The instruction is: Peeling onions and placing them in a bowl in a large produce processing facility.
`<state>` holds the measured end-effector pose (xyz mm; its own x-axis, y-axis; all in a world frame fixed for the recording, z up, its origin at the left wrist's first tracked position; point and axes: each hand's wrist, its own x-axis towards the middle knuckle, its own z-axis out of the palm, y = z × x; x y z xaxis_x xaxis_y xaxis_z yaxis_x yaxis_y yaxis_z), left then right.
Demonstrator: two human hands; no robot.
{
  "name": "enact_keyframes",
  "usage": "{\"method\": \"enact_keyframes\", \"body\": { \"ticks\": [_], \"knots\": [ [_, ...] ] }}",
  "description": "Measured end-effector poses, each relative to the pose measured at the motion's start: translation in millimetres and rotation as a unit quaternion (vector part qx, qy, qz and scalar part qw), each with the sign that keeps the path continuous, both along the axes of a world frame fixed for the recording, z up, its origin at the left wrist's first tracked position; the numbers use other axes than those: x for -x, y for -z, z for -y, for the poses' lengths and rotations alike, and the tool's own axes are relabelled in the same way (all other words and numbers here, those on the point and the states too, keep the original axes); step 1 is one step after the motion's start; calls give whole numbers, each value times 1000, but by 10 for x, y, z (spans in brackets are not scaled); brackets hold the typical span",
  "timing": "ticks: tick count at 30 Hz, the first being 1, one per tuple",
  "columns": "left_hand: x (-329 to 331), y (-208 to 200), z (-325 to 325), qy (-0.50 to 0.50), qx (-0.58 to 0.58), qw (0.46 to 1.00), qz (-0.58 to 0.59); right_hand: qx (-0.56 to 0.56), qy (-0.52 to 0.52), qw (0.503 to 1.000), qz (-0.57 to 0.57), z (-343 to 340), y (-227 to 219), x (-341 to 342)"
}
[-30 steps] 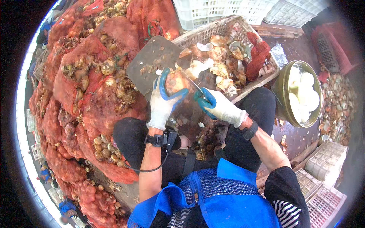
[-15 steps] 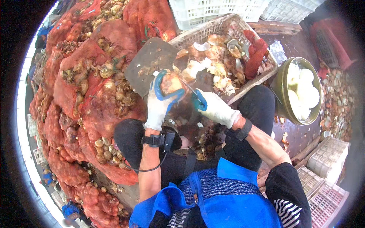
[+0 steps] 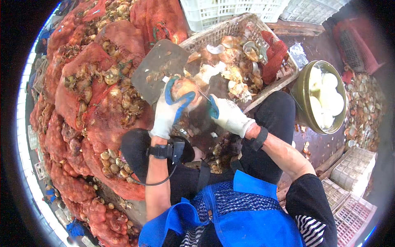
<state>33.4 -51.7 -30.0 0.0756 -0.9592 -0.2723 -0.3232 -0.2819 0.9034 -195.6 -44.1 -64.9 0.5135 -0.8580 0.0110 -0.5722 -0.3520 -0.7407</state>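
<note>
My left hand (image 3: 164, 115), in a white glove with blue palm coating, grips a brownish onion (image 3: 186, 88) from its left and lower sides. In my right hand (image 3: 230, 116), gloved alike, is a small knife (image 3: 203, 95); its thin blade reaches the onion's right side, and the glove hides the handle. Both hands are above my lap, in front of a dark flat board (image 3: 145, 80). Past them, onion skins (image 3: 234, 76) lie heaped in a dirty white crate (image 3: 275, 87). White peeled onions (image 3: 332, 101) sit in an olive bucket (image 3: 303, 96) beyond my right knee.
Red mesh sacks of onions (image 3: 76, 103) pile up along the left. White plastic crates (image 3: 236, 10) stand at the far side, and more crates (image 3: 354, 171) are at the lower right. A red net (image 3: 275, 61) hangs over the skins crate. Skins (image 3: 364, 115) litter the floor at right.
The whole view has shifted slightly. My left hand has turned the onion a little, and the knife still meets its right side.
</note>
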Motion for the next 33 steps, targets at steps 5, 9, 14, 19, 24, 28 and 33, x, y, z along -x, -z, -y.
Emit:
{"method": "enact_keyframes", "body": {
  "ticks": [5, 9, 14, 19, 24, 28, 33],
  "knots": [
    [128, -27, -102, 4, 170, 958, 230, -69, -25, 997, 20, 100, -141, -49],
    [15, -25, -78, 26, 164, 963, 211, -105, -32, 994, 23, 82, -239, -78],
    [-43, -120, 6, 36, 125, 977, 168, -29, -16, 999, -15, 74, -252, -80],
    [-345, -67, 169, -32, -73, 995, -64, 3, -40, 999, -12, 200, -22, -258],
    [-235, -203, 172, -62, -138, 987, -52, -20, -39, 999, -17, 311, -27, -292],
    [-118, -149, 69, -6, 147, 962, 229, -53, -39, 997, -33, 342, -189, -331],
    [-281, 43, 217, -13, 146, 969, 198, 12, -23, 1000, 5, 357, 1, -388]
  ]
}}
